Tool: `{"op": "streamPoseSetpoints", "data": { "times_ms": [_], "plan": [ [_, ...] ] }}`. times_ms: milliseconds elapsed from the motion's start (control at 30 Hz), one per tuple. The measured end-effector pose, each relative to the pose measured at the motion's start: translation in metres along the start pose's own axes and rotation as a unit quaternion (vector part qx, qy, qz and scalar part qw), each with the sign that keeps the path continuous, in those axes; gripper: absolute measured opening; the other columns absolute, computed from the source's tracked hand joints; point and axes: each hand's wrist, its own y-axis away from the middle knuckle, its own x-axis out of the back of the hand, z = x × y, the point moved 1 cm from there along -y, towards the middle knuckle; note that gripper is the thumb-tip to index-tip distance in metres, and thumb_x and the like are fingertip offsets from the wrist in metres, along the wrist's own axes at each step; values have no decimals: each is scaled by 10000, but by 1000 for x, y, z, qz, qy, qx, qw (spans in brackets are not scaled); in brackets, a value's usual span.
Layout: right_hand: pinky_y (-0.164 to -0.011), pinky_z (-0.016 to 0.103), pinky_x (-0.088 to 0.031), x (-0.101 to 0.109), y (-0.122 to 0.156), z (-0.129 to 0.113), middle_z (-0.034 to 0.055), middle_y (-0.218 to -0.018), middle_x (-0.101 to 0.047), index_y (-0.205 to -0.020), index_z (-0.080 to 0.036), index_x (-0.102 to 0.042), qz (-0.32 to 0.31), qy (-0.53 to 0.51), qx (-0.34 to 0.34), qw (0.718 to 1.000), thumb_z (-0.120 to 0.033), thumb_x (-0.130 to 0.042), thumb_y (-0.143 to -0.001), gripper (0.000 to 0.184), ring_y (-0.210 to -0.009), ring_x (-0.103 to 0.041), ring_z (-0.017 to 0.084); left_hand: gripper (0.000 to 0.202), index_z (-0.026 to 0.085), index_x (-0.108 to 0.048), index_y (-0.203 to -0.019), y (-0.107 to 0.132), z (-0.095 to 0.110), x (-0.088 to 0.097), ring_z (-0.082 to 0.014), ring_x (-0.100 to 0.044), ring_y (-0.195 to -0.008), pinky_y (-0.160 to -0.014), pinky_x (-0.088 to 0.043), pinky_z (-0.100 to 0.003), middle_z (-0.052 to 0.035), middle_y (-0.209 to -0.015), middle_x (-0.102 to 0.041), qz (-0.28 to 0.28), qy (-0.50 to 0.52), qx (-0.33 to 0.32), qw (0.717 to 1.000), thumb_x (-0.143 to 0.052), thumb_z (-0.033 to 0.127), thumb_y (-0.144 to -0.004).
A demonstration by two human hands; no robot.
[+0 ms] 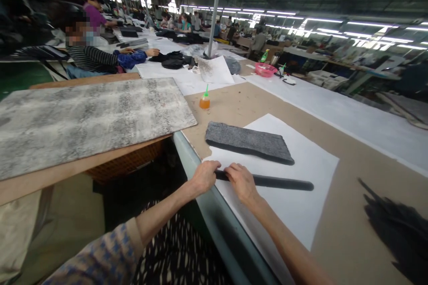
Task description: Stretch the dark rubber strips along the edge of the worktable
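From where I stand, the far left is taken up by a speckled grey-white board (96, 124), and beyond its right end a small bottle of orange liquid (204, 102) stands upright on the brown table covering (277, 102). Nearer the person, the left hand (204, 176) pinches the left end of a narrow dark strip (284, 182), and the right hand (241, 182), fingers curled close, grips it just beside. The strip runs rightward over a white sheet (301, 213), in front of a grey stack of fabric (249, 142), with a black heap (397, 231) at far right.
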Motion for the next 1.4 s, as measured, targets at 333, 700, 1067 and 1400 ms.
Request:
{"op": "streamPoseSetpoints", "data": {
  "times_ms": [333, 700, 1067, 1400],
  "plan": [
    [-755, 280, -363, -10, 2, 4, 26, -845, -597, -900, -215, -637, 31, 29, 33, 999, -151, -461, -870, 189, -814, -506, 165, 273, 183, -644, -844, 4, -1, 8, -208, -558, -844, -646, -435, -277, -68, -848, -599, 0, -126, -20, 992, -381, 107, -844],
    [-758, 288, -372, -12, 11, 11, 46, -868, -558, -914, -180, -621, 56, 36, 135, 989, -119, -406, -884, 226, -818, -463, 167, 139, 156, -553, -864, 17, -11, 1, -214, -448, -878, -762, -401, -321, -74, -905, -528, 5, -195, -165, 967, -473, 76, -782],
    [-679, 300, -372, -12, 10, 12, 57, -795, -515, -941, -124, -599, 77, 113, 219, 966, -100, -423, -867, 192, -757, -434, 171, 134, 116, -529, -869, 22, -12, 1, -236, -432, -820, -721, -374, -355, -116, -871, -512, -7, -264, -281, 923, -447, 62, -779],
    [-694, 316, -360, -11, 8, 9, 50, -842, -504, -1169, -171, -503, 49, 163, 231, 958, -99, -453, -848, 333, -772, -438, 179, 334, 184, -578, -1056, 34, -40, -6, -213, -461, -950, -844, -412, -353, -80, -1036, -541, 96, -112, -224, 963, -373, 46, -831]
  ]
}}
